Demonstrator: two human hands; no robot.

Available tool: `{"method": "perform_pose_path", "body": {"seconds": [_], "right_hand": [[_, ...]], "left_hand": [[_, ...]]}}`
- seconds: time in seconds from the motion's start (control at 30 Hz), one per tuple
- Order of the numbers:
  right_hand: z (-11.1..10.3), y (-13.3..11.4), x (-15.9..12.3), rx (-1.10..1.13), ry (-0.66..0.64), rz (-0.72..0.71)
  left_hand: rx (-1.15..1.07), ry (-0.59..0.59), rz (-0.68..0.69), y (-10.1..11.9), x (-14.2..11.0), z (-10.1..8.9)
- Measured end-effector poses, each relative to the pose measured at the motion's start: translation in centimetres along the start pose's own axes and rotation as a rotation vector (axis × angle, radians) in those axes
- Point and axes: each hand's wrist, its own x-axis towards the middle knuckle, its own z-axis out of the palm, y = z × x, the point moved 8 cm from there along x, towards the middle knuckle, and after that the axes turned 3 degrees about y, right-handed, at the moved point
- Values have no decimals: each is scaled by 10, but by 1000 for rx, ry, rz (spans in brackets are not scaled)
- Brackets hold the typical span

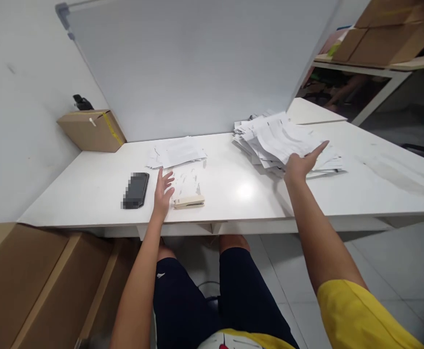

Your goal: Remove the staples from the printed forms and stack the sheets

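Observation:
My left hand [164, 190] is over the front left of the white desk, fingers spread and holding nothing. Close to its right side lies a cream stapler [189, 201]; a dark phone-like device [136, 190], partly pixelated, is on its left. Just beyond the fingertips is a low stack of printed papers [180, 151]. My right hand [299, 166] is at the front edge of a larger, untidy paper pile [246, 138]. It grips a curved top sheet of paper [275, 138], while one finger sticks out to the right. The gripping fingertips are mostly hidden.
A whiteboard [197, 63] stands along the back of the desk [229, 179]. At the back left is a cardboard box [91, 131] with yellow tape. More cardboard boxes [26, 281] stand low at the left. Another table [397, 63] with boxes is at the far right.

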Motion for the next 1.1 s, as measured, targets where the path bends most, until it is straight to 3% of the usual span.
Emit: {"method": "perform_pose_path", "body": {"seconds": [0.07, 0.17, 0.3, 0.37, 0.43, 0.57, 0.63, 0.7, 0.77, 0.87, 1.0, 1.1], "right_hand": [[-1, 13, 3, 9, 154, 107], [2, 21, -11, -19, 140, 145], [-7, 3, -49, -86, 156, -56], [5, -13, -71, -114, 146, -199], [41, -26, -90, -136, 21, -305], [160, -38, -112, -118, -478, -413], [204, -30, -104, -114, -576, -308], [228, -16, -87, -137, -540, -149], [238, -9, -74, -173, -497, -84], [244, -10, -69, -167, -537, -103], [240, -3, -67, 5, -538, -6], [237, 7, -58, 187, -504, 105]], "left_hand": [[-12, -19, -75, -7, -1, 2], [-72, 3, -224, -24, -3, 2], [-179, 122, -406, -54, 1, -4], [-112, 183, -426, -64, 12, -6], [79, 218, -339, -62, 33, -4], [536, 147, -93, -53, 80, 23], [656, 54, -101, -62, 95, 37], [705, -19, -102, -70, 100, 45], [703, -72, -55, -69, 100, 48], [642, -179, 18, -58, 94, 54], [531, -309, 119, -41, 88, 65], [568, -247, 117, -43, 92, 61]]}}
